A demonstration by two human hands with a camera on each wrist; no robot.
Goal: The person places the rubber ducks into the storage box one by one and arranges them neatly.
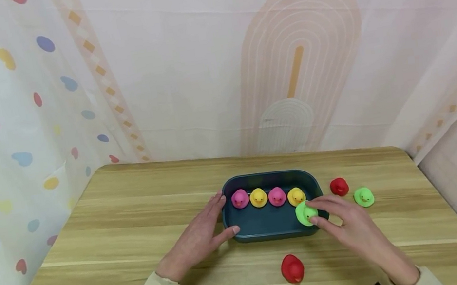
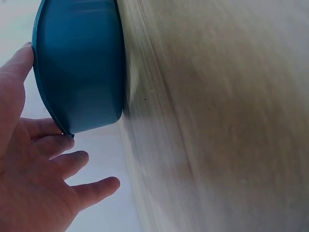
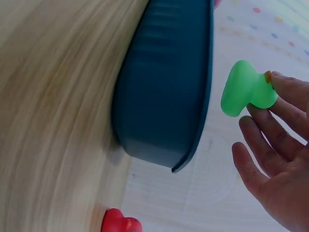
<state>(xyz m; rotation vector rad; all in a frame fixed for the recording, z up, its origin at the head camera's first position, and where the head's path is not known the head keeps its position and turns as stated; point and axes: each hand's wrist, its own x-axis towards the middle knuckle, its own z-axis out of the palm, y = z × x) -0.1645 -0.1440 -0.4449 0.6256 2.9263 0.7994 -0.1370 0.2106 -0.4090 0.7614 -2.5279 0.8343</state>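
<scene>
My right hand point(image 1: 351, 222) pinches a green rubber duck point(image 1: 305, 213) between thumb and fingertips, over the right end of a dark blue tray point(image 1: 255, 229). In the right wrist view the green duck point(image 3: 244, 89) hangs beyond the tray's rim level. Four-sided and low, the tray holds a row of two pink ducks point(image 1: 240, 199) and two yellow ducks point(image 1: 258, 198) along its far side. My left hand point(image 1: 198, 238) rests at the tray's left end, thumb and fingers spread along the rim. From the left wrist, its fingers point(image 2: 67, 164) look nearly straight, some touching the tray's rim.
On the wooden table point(image 1: 133, 216), a red duck point(image 1: 292, 269) lies in front of the tray. Another red duck point(image 1: 339, 187) and a green duck point(image 1: 364, 197) sit to its right. A patterned curtain point(image 1: 182, 70) hangs behind the table.
</scene>
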